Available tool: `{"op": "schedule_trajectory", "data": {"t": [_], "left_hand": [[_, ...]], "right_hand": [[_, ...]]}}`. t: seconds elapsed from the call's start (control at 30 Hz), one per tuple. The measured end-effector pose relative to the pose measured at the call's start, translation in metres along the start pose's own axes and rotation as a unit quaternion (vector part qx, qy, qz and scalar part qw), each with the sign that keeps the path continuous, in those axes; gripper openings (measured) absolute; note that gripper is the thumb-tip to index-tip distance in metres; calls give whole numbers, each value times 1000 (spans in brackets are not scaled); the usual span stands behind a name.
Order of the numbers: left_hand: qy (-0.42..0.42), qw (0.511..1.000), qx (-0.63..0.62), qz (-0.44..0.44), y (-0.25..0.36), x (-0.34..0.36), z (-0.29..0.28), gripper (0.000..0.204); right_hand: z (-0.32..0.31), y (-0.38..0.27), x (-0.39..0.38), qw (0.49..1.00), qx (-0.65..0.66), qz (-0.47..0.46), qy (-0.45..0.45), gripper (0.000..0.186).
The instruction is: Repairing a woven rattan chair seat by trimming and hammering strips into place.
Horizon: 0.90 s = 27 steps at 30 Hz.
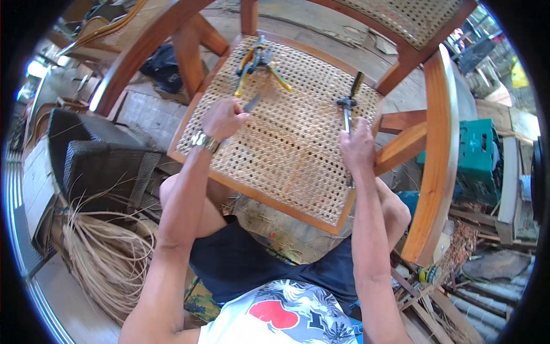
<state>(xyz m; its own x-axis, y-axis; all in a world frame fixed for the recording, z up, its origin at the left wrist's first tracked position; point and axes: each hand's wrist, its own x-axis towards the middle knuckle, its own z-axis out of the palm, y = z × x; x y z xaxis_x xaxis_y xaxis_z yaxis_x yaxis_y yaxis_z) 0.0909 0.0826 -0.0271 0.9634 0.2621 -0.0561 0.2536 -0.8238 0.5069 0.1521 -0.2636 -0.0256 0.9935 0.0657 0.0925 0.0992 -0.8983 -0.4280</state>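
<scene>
In front of me is a wooden chair whose woven cane seat (275, 155) has an open hole pattern. My left hand (224, 119) is closed around a knife, and its short blade (252, 103) points up and to the right over the cane. Toward the seat's right side, my closed right hand (358, 146) grips a long tool (347, 117) with a metal shaft and a black and yellow end. Pliers (259, 62) with yellow and dark handles lie near the far left corner of the seat, beyond my left hand.
The curved wooden armrests (438, 160) rise on both sides of the seat, and the cane backrest (418, 20) stands beyond it. A bundle of loose cane strips (109, 258) lies at my left. A green crate (478, 160) and scrap wood are at the right.
</scene>
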Motion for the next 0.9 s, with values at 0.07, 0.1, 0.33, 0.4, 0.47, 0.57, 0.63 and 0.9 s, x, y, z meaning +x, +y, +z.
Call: {"op": "schedule_trajectory", "data": {"t": [0.07,0.1,0.33,0.4,0.47,0.57,0.63,0.9], "left_hand": [[-3,1000,-18,14,1,-4,3,33],[69,997,3,24,0,-7,3,32],[22,999,-21,-12,2,-13,-5,32],[38,999,-10,-5,7,-15,-3,33],[47,999,16,-19,10,-18,-3,32],[6,998,5,-60,10,-15,-9,31],[1,999,-19,-28,10,-14,-9,33],[-11,993,-76,-85,5,-11,-8,37]], "right_hand": [[0,0,0,1000,-18,4,-2,51],[0,-1,0,1000,5,-12,20,47],[-8,-7,22,977,202,53,34,33],[-7,-4,44,980,172,37,90,36],[-4,-2,70,979,175,51,87,36],[1,0,102,974,199,66,81,41],[4,0,119,978,152,126,65,48],[21,4,149,983,161,86,8,45]]}}
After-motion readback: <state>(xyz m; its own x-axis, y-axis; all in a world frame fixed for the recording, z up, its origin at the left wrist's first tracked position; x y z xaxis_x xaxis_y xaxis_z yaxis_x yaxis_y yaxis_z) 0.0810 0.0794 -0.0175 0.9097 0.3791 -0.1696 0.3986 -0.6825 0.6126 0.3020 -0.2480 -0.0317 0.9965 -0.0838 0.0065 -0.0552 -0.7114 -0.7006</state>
